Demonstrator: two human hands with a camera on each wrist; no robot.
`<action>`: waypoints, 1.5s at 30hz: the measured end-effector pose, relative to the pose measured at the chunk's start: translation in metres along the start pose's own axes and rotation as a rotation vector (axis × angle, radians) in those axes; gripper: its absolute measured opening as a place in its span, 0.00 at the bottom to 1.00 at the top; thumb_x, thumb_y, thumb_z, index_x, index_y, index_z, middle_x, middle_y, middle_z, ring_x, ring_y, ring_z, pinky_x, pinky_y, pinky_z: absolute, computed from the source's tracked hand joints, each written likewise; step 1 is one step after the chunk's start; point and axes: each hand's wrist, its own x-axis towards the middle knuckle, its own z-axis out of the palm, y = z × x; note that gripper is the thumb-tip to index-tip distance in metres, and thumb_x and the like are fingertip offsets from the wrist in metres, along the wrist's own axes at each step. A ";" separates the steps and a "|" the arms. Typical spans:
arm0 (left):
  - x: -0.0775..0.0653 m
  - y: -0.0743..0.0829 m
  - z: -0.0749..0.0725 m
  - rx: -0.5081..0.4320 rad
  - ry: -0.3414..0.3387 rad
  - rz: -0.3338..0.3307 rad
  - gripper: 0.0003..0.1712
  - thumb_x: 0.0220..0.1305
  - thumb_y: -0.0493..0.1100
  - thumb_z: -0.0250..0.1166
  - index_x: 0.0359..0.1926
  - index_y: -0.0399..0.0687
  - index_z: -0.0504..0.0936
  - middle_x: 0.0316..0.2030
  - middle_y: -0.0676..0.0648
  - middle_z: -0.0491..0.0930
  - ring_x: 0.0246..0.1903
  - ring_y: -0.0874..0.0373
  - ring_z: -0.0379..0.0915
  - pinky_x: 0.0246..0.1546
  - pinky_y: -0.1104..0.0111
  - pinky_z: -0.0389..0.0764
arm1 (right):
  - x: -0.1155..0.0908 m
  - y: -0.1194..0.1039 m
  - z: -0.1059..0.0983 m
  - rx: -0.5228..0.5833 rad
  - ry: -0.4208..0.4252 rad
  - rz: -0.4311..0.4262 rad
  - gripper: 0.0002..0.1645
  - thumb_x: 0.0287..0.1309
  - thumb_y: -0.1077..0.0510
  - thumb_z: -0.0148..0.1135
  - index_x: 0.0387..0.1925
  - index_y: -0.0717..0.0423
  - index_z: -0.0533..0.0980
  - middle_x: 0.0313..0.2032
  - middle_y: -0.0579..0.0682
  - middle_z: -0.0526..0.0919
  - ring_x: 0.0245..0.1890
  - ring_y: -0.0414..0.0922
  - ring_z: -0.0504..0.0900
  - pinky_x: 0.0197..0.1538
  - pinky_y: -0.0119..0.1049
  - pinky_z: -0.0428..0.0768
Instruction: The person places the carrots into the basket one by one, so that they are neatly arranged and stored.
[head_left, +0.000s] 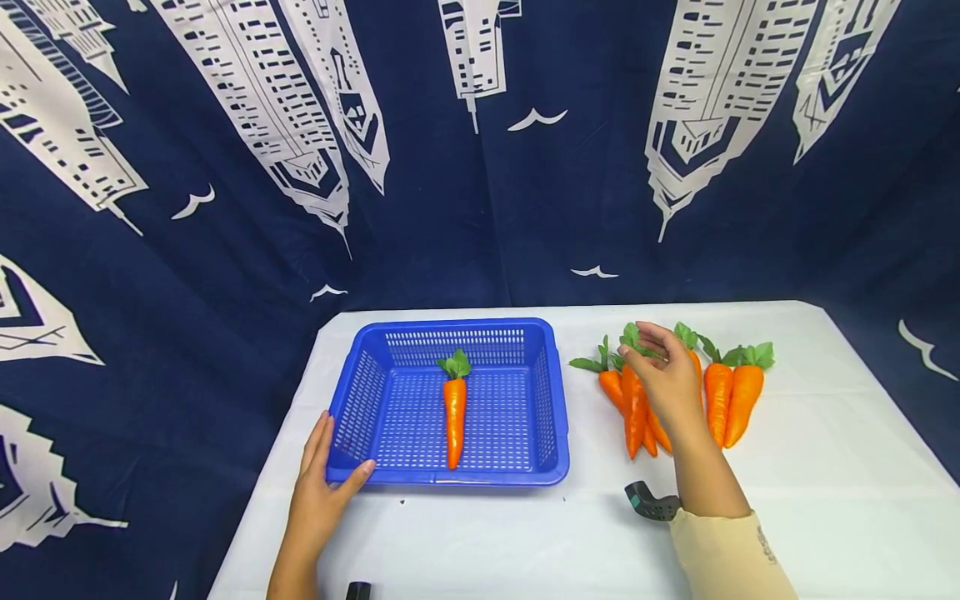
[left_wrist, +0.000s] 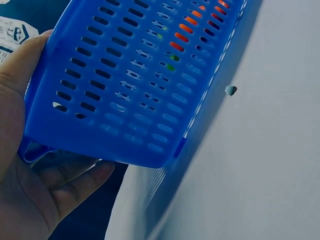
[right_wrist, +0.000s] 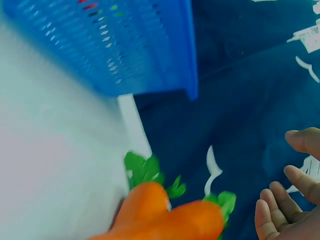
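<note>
Gripping the near left corner of one blue basket (head_left: 450, 478), the left hand (head_left: 318, 492) has its thumb on the near rim and its fingers along the left side. The right hand (head_left: 667, 375) holds nothing: its thumb stands apart from its bent fingers, above the heap of orange beside the basket.

Under and around that right hand lie the loose carrots (head_left: 634, 412), leaves mostly pointing away from the person. I count two to its right, side by side, and at least three beneath it and to its left; the hand covers part of the bunch, so there may be more. Rightward and beyond the left hand's thumb, a single carrot (head_left: 454, 421) lies on the basket's floor, its leaves toward the far wall.

Beside the right wrist sits one black device (head_left: 651, 503), next to one cream sleeve (head_left: 727, 554). Beneath everything is one white table (head_left: 840, 433), with a dark speck (head_left: 402, 502) just right of the left thumb. Beyond both hands hangs dark blue cloth (head_left: 487, 225) printed with white towers and birds.
</note>
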 end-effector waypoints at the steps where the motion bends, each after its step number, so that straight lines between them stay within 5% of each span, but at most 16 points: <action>1: 0.000 0.000 0.000 -0.002 0.000 0.001 0.56 0.61 0.53 0.73 0.81 0.55 0.48 0.82 0.52 0.41 0.80 0.37 0.38 0.74 0.33 0.48 | 0.000 0.003 -0.002 -0.011 0.003 0.007 0.37 0.67 0.43 0.64 0.72 0.48 0.66 0.67 0.54 0.71 0.67 0.50 0.71 0.64 0.38 0.75; 10: 0.001 0.001 -0.001 -0.007 0.004 -0.006 0.56 0.61 0.52 0.73 0.81 0.57 0.48 0.82 0.53 0.41 0.80 0.37 0.38 0.73 0.33 0.48 | -0.002 0.032 -0.004 -0.094 -0.002 0.047 0.39 0.67 0.45 0.63 0.74 0.53 0.63 0.70 0.60 0.68 0.70 0.58 0.68 0.71 0.55 0.69; 19: 0.001 0.001 0.000 -0.013 0.003 -0.005 0.56 0.62 0.53 0.73 0.81 0.59 0.48 0.82 0.53 0.42 0.80 0.37 0.38 0.73 0.32 0.49 | -0.001 0.053 0.001 -0.146 0.017 0.101 0.38 0.66 0.48 0.64 0.73 0.51 0.64 0.68 0.62 0.66 0.67 0.59 0.69 0.70 0.54 0.71; 30: 0.000 0.000 0.001 -0.024 0.011 -0.007 0.56 0.61 0.53 0.74 0.81 0.56 0.49 0.82 0.51 0.43 0.80 0.37 0.38 0.74 0.34 0.48 | 0.001 0.066 0.003 -0.170 -0.016 0.064 0.40 0.66 0.47 0.65 0.74 0.56 0.62 0.66 0.63 0.70 0.66 0.59 0.70 0.68 0.52 0.70; 39: 0.000 -0.001 0.001 -0.031 0.011 -0.012 0.56 0.61 0.51 0.74 0.81 0.57 0.49 0.82 0.52 0.42 0.80 0.38 0.38 0.74 0.34 0.47 | 0.000 0.065 0.002 -0.167 -0.014 0.063 0.38 0.67 0.50 0.64 0.73 0.54 0.63 0.64 0.62 0.72 0.65 0.56 0.71 0.59 0.31 0.71; 45: 0.001 -0.003 0.002 -0.026 0.017 -0.011 0.56 0.60 0.51 0.74 0.81 0.59 0.49 0.82 0.54 0.43 0.80 0.39 0.38 0.74 0.33 0.48 | -0.002 0.059 0.001 -0.154 -0.007 0.089 0.38 0.67 0.48 0.63 0.74 0.51 0.63 0.65 0.60 0.72 0.65 0.55 0.71 0.60 0.32 0.72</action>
